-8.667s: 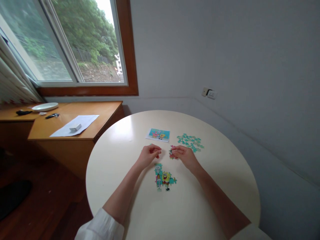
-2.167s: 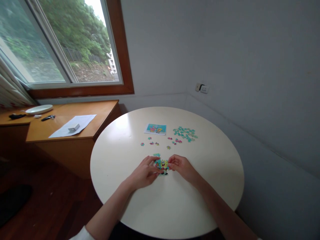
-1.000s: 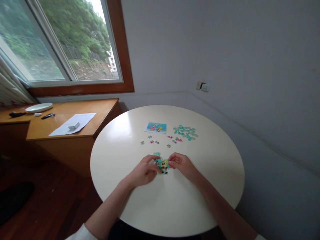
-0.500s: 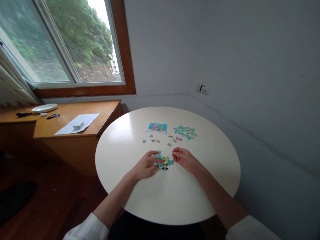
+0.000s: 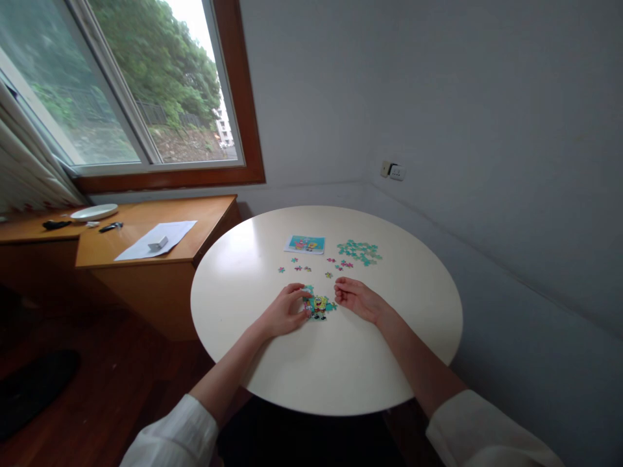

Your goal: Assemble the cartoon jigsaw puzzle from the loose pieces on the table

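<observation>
A partly joined jigsaw puzzle (image 5: 320, 305) lies flat on the round table, showing a yellow cartoon figure on turquoise. My left hand (image 5: 286, 310) rests at its left edge, fingers bent and thumb apart, gripping that side and covering part of it. Just past the puzzle's right edge is my right hand (image 5: 357, 298), palm turned inward. Its fingers are curled and pressed together at the tips; anything between them is too small or hidden to make out. A loose yellowish puzzle piece (image 5: 329, 275) lies beyond the puzzle, close to the right fingertips.
Several loose pieces (image 5: 346, 264) lie farther back on the white table (image 5: 335, 376). Behind them are a picture card (image 5: 305, 244) and a spread of turquoise pieces (image 5: 361, 251). A wooden desk (image 5: 214, 220) at left bears paper (image 5: 178, 231), a small box (image 5: 158, 243) and a white plate (image 5: 95, 212).
The view has shifted slightly. My left fingers have drawn back a little to the left, uncovering more of the yellow figure. My right hand keeps nearly the same pose beside the puzzle.
</observation>
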### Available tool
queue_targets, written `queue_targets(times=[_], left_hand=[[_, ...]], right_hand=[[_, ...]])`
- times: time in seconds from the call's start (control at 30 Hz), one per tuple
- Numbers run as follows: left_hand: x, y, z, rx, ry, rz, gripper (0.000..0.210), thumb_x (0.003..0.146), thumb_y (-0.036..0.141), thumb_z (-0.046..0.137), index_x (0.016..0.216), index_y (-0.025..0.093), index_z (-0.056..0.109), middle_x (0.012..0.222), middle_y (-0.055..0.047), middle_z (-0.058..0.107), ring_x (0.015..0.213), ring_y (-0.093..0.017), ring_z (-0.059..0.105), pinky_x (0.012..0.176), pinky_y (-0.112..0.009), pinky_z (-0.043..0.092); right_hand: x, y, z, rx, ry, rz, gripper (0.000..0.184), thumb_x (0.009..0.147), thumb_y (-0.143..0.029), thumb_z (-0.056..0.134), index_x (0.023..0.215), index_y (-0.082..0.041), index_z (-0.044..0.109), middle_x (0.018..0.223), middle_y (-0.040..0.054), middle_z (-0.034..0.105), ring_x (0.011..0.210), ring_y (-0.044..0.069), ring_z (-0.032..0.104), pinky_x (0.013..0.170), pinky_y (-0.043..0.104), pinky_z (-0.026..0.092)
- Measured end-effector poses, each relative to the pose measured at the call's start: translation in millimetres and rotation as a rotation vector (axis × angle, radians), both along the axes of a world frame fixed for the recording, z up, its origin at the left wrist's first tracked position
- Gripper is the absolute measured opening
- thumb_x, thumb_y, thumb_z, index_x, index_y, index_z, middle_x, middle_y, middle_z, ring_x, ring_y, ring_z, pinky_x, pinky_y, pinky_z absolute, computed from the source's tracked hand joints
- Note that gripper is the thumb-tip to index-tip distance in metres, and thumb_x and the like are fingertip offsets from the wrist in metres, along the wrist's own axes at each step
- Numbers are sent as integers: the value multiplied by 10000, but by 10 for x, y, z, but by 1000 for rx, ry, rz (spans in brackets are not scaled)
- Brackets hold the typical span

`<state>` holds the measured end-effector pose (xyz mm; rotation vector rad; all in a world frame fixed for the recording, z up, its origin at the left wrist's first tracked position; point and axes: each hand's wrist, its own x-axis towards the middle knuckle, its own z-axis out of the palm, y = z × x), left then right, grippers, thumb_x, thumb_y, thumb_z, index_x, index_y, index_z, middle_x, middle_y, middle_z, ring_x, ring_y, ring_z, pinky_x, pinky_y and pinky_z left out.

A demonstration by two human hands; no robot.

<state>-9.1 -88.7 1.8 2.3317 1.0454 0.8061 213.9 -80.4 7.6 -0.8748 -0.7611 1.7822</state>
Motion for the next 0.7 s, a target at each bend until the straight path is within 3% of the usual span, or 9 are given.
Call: queue_targets(times=[0.7], left_hand=[[29,8,35,-52,-128,19,278,820,207,422,1067,170,545,1102,-108,524,1052,-187,495,950,-351,392]], right_hand=[[-2,-10,-48,-1,-21,-15,227,523,-177,762,677,-164,595,624,-21,579,573,67,505,615,230,413]])
